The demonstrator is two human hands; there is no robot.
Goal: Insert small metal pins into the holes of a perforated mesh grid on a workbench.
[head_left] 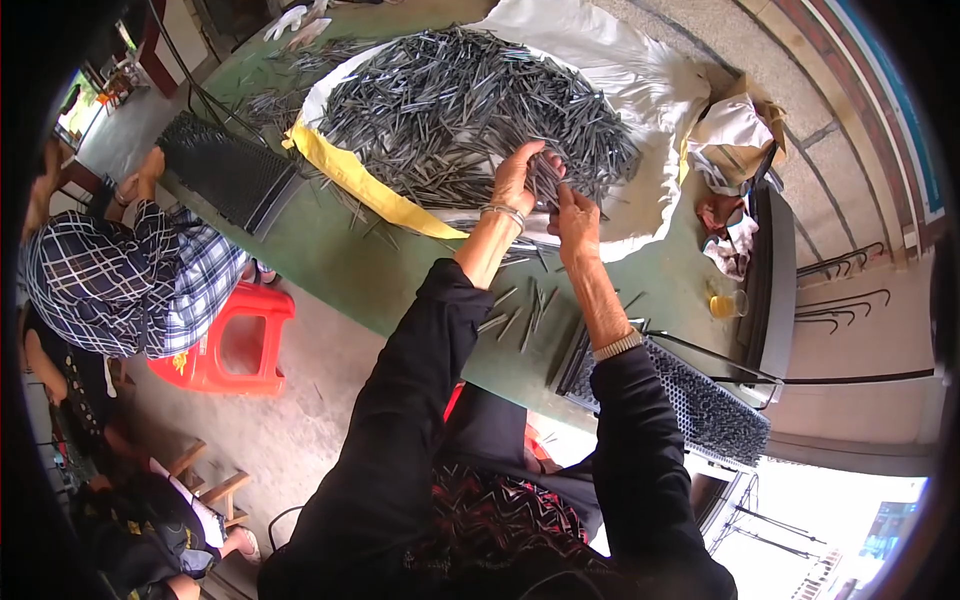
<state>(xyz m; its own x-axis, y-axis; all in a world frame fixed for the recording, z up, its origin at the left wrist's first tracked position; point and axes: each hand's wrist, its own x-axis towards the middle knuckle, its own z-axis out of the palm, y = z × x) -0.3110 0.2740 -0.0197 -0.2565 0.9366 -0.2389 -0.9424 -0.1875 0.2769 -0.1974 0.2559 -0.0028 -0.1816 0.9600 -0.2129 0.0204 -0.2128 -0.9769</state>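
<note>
A wide heap of thin dark grey sticks [450,90] lies on a white sack [655,90] with a yellow border. Over the near right edge of the heap, my left hand [515,180] is closed around a small bundle of these sticks [543,182]. My right hand [577,222] is closed at the lower right side of the same bundle, its fingertips pressed to the sticks. The exact grip of the right fingers is partly hidden. Several loose sticks [538,310] lie on the green table [400,290] in front of me, between my forearms.
Beside my right forearm is a rack packed with upright sticks [715,400]. A similar dark rack [225,170] stands at the table's left end, near a person in a checked shirt [90,270] and a red stool [235,345]. A cup of yellow liquid [728,304] stands right.
</note>
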